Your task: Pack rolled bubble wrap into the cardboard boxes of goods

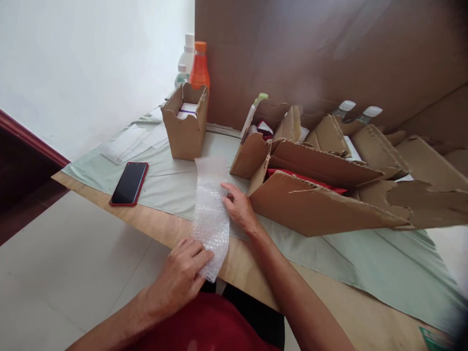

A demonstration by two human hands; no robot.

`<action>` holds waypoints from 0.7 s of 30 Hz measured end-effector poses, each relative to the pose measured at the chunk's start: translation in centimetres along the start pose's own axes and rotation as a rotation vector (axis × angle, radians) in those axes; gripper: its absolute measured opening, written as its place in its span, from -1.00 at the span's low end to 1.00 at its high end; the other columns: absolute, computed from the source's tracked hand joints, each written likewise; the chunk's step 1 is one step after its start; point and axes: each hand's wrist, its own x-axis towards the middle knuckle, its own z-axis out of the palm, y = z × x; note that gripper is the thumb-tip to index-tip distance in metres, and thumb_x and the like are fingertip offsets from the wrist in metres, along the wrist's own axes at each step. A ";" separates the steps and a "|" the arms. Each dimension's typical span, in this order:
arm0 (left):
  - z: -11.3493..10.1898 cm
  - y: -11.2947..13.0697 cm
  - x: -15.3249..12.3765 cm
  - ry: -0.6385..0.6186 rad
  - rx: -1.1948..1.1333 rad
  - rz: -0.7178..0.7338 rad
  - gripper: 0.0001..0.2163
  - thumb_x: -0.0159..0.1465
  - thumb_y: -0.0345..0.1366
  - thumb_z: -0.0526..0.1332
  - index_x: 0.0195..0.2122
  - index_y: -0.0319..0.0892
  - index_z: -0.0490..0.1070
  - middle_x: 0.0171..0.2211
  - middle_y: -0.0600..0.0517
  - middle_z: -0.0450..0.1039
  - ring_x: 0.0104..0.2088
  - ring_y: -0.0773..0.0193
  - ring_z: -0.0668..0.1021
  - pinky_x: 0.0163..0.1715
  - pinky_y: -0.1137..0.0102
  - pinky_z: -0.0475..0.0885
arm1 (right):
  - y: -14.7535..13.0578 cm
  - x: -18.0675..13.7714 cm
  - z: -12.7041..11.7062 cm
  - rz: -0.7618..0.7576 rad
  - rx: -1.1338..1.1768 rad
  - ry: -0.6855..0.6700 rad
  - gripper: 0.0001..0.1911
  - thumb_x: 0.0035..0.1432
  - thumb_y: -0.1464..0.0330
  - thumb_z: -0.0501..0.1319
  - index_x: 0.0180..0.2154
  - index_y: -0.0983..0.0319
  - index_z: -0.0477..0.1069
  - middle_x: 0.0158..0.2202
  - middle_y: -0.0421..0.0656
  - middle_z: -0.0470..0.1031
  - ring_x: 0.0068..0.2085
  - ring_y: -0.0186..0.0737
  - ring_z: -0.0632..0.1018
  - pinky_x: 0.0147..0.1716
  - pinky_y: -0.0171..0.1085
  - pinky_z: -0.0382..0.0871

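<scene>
A wooden desk (153, 222) crosses the frame, spread with a pale green sheet (365, 263). Torn cardboard boxes (321, 204) fill the right half; a small open box (185, 126) stands at upper centre, with an orange bottle (199, 68) behind it. At centre lies a strip of bubble wrap (211, 214), its near end overhanging the desk edge. The left hand (181, 278) pinches that lower end between its fingers; the right hand (239, 209) presses flat, fingers released, on the strip's right edge. A red phone (129, 183) lies at left.
</scene>
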 end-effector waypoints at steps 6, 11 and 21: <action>-0.4 -1.6 0.7 -0.136 -0.145 -0.055 -0.57 0.12 -0.60 0.09 -0.05 -0.12 0.50 -0.22 -0.01 0.56 -0.19 0.13 0.57 -0.17 0.26 0.49 | -0.7 -6.8 -4.5 -0.062 -0.046 -0.178 -0.51 0.26 0.37 0.19 0.21 0.11 0.44 0.35 -0.02 0.33 0.25 0.01 0.46 0.13 -0.01 0.44; -2.0 -3.1 5.6 -0.231 -0.011 0.106 -0.72 0.27 -0.53 0.16 -0.05 -0.12 0.49 -0.20 -0.01 0.60 -0.17 0.12 0.60 -0.10 0.22 0.48 | -1.7 -10.8 -4.2 0.033 0.061 -0.291 -0.37 0.21 0.37 0.24 0.31 0.12 0.29 0.00 -0.11 0.61 -0.02 -0.13 0.62 0.01 -0.17 0.49; -0.8 -4.1 4.0 0.003 0.174 0.120 -0.83 0.37 -0.41 0.19 -0.03 -0.19 0.45 -0.11 -0.12 0.51 -0.09 0.03 0.52 -0.06 0.11 0.45 | 1.1 -8.7 0.5 0.045 -0.394 0.037 -0.55 0.31 0.38 0.13 0.21 0.27 0.37 -0.14 0.01 0.62 -0.14 0.02 0.61 -0.10 -0.06 0.47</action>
